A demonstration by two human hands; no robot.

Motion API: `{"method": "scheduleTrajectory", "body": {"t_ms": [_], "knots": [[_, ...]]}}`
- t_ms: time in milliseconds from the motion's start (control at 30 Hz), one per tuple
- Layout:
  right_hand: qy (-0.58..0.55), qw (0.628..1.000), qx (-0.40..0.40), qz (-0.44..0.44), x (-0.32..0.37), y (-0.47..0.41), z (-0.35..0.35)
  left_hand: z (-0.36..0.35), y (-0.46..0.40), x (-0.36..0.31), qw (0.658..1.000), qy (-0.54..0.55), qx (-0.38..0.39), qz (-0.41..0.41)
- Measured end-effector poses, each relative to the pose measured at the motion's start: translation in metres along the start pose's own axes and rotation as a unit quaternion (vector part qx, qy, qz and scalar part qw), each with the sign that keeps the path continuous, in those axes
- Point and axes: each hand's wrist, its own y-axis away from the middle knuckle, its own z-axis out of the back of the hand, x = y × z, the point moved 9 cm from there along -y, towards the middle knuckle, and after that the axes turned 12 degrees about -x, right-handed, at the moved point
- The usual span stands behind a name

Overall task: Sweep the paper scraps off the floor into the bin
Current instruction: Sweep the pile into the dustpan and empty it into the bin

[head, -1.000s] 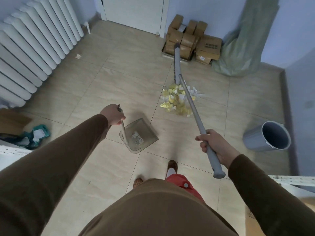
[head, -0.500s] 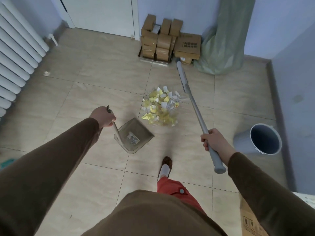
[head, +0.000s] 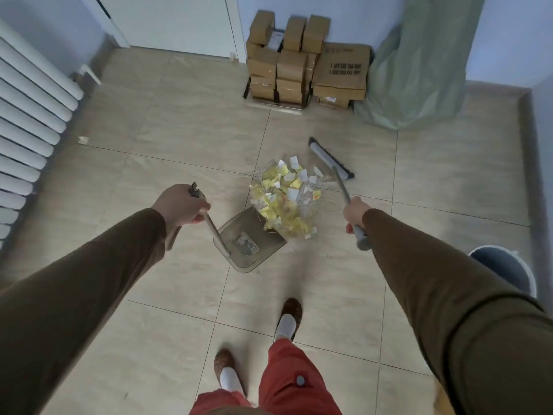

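A pile of yellow and white paper scraps (head: 285, 196) lies on the tiled floor in the middle. My left hand (head: 182, 206) grips the upright handle of a translucent brown dustpan (head: 250, 244), whose mouth touches the near edge of the pile. My right hand (head: 354, 214) grips the grey handle of a broom; the broom head (head: 330, 157) rests on the floor just beyond the pile, on its right. The grey bin (head: 505, 268) stands at the right, partly hidden behind my right sleeve.
Stacked cardboard boxes (head: 302, 61) and a green sack (head: 419, 64) stand against the far wall. A white radiator (head: 27, 121) runs along the left wall. One stray scrap (head: 83, 140) lies near it. My feet are at the bottom centre.
I have stepped closer to the pile. The dustpan has moved up against the scraps, and the broom head has come in from near the boxes to just behind the pile.
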Motion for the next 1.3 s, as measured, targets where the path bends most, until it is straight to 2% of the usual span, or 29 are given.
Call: {"method": "scheduleTrajectory", "body": {"t_ms": [133, 433, 533, 700, 767, 933, 1000, 1067, 1300], "knots": [[0.015, 0.999, 0.05, -0.002, -0.011, 0.02, -0.048, -0.014, -0.007, -0.025, 1.0, 0.004, 0.002, -0.015], [-0.182, 0.966, 0.151, -0.102, -0.04, 0.117, -0.109, -0.06, 0.006, -0.068, 0.997, 0.012, 0.005, -0.077], [-0.28, 0.934, 0.17, -0.145, -0.041, 0.14, -0.105, -0.073, 0.016, -0.06, 0.997, 0.021, 0.001, -0.073], [-0.428, 0.845, 0.245, -0.207, -0.044, 0.197, -0.104, -0.065, 0.015, -0.045, 0.999, 0.045, 0.007, -0.021], [-0.463, 0.823, 0.247, -0.217, -0.045, 0.219, -0.102, -0.063, 0.014, -0.037, 0.999, 0.047, 0.008, -0.008], [-0.527, 0.809, 0.17, -0.197, -0.07, 0.239, -0.077, -0.051, 0.009, -0.012, 0.998, 0.054, -0.011, 0.012], [-0.53, 0.814, 0.157, -0.182, -0.071, 0.235, -0.058, -0.045, 0.007, -0.005, 0.998, 0.061, -0.015, 0.025], [-0.509, 0.833, 0.145, -0.16, -0.064, 0.222, -0.041, -0.04, 0.003, 0.003, 0.994, 0.099, -0.018, 0.05], [-0.3, 0.95, 0.084, -0.004, 0.026, 0.108, 0.002, -0.034, -0.025, 0.017, 0.986, 0.138, -0.044, 0.081]]}}
